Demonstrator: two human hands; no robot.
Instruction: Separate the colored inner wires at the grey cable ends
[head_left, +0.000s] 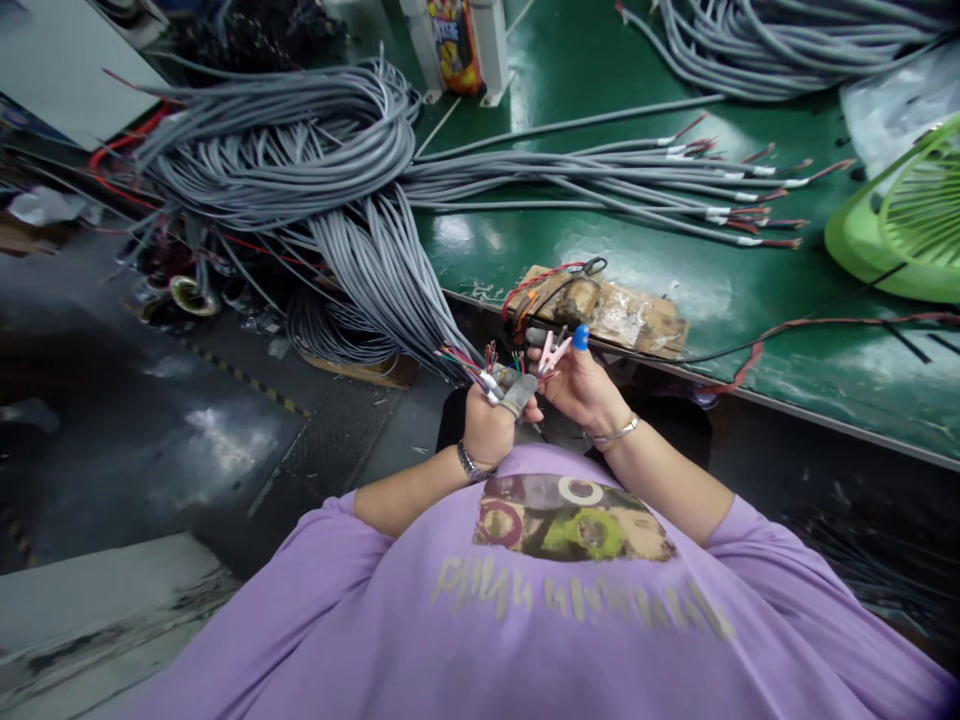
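**Grey cables (pixel 412 270) gripped at the bench edge**

My left hand (pixel 486 425) grasps the grey cables near their ends, just off the front edge of the green bench (pixel 585 70); white shows at the tips, and thin wires (pixel 469 360), red and green among them, fan out. My right hand (pixel 581 392), one finger capped blue, pinches a pink clip-like tool (pixel 553 352) beside them. I can't make out the lettering on the bright packet (pixel 454 50) or my purple shirt (pixel 450 660).

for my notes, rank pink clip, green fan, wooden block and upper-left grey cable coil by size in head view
Upper-left grey cable coil
Green fan, cut off by the frame
Wooden block
Pink clip
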